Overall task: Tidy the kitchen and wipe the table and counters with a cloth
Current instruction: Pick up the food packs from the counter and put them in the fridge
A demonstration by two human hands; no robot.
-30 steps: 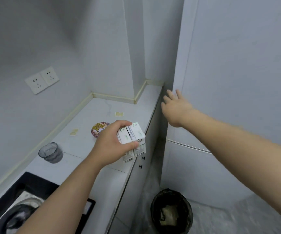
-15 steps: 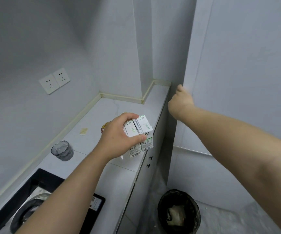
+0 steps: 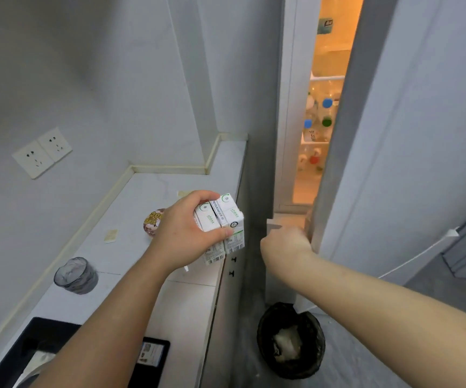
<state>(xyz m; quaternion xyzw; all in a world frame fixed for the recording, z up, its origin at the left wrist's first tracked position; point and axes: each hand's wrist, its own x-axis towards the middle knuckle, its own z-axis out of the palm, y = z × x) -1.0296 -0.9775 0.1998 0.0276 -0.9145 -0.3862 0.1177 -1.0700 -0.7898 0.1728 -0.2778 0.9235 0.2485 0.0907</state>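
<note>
Gripped in the left hand (image 3: 187,233), a small pack of white cartons (image 3: 222,224), up in the air over the right edge of the counter (image 3: 145,196) and not resting on it. Taken from the top, fingers curled over the far side and thumb across the near face, probably to carry the whole pack one-handed and leave the other hand free.

Just to the right, across the dark gap, the right hand (image 3: 285,245), closed round the near edge of the fridge door (image 3: 394,135). Fingertips hidden behind that edge, so hard to tell how deep the grip goes. Door ajar, enough to show the lit fridge shelves (image 3: 327,78) with bottles and coloured caps far inside. Likely reason for both grips: to pull the door wider on one side and to put the cartons in the cold on the other.

Farther left on the counter, a round printed lid (image 3: 153,221), partly hidden behind the left hand, and a dark glass (image 3: 75,275) near the wall. Above, on the left wall, two sockets (image 3: 42,152). At the near left, a black hob (image 3: 38,334). On the floor under the right arm, a black bin (image 3: 264,329) with crumpled rubbish. No cloth in view, so wiping judged not yet begun.
</note>
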